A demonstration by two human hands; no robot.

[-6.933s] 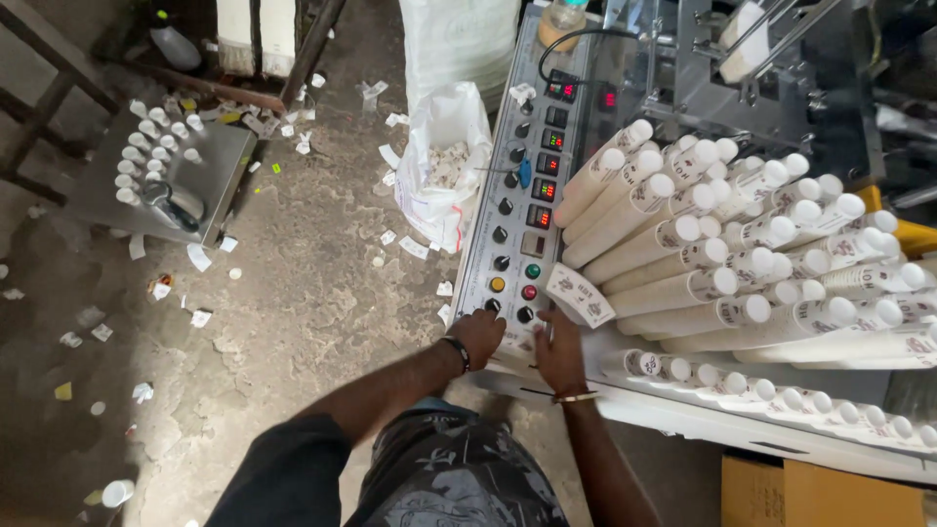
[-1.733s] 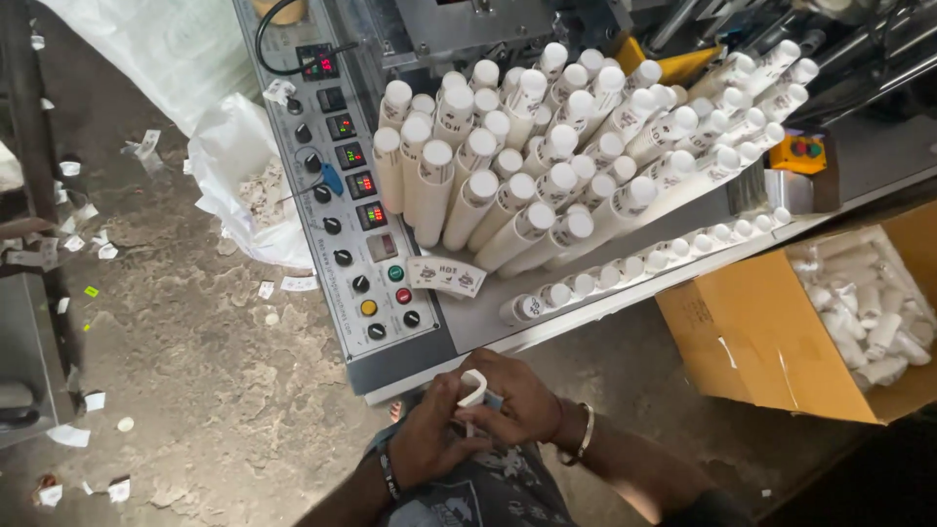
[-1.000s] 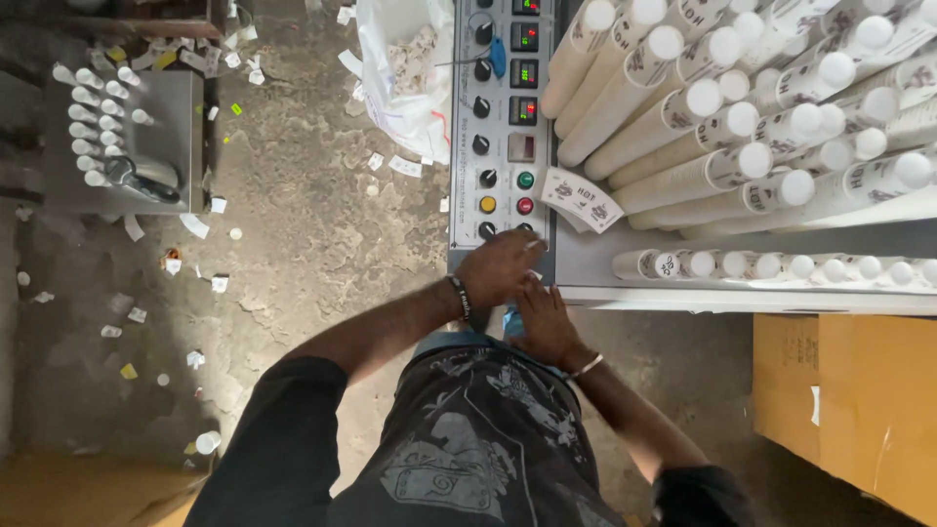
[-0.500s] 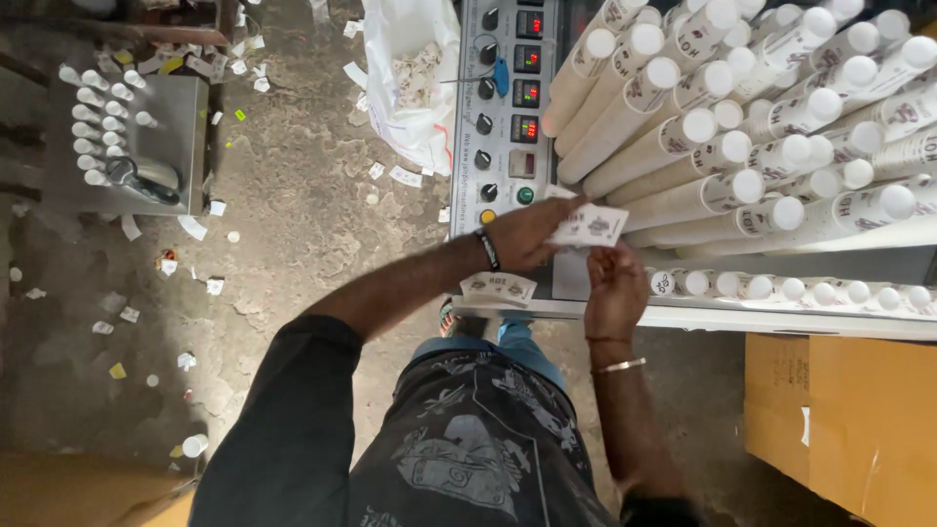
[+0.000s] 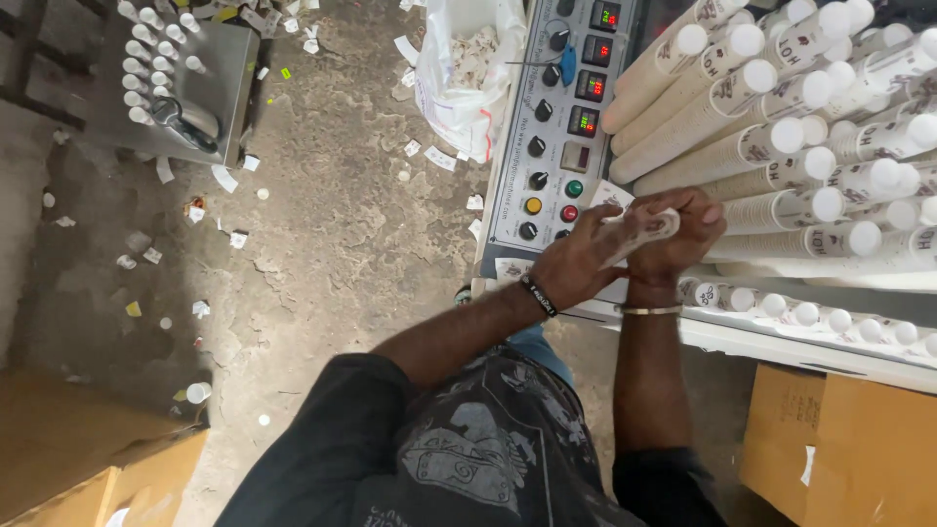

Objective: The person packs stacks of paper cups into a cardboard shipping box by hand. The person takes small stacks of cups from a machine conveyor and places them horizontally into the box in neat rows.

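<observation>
Fingers of both our hands are pinching a flat paper cup blank in front of the long stacked paper cups, beside the control panel. Our right hand is gripping its end; our left hand is supporting it underneath.

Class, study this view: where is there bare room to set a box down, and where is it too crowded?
Free: concrete floor between the metal stand and the control panel, apart from paper scraps. Crowded: the rack of stacked paper cups and the panel's edge, where both hands work.
</observation>
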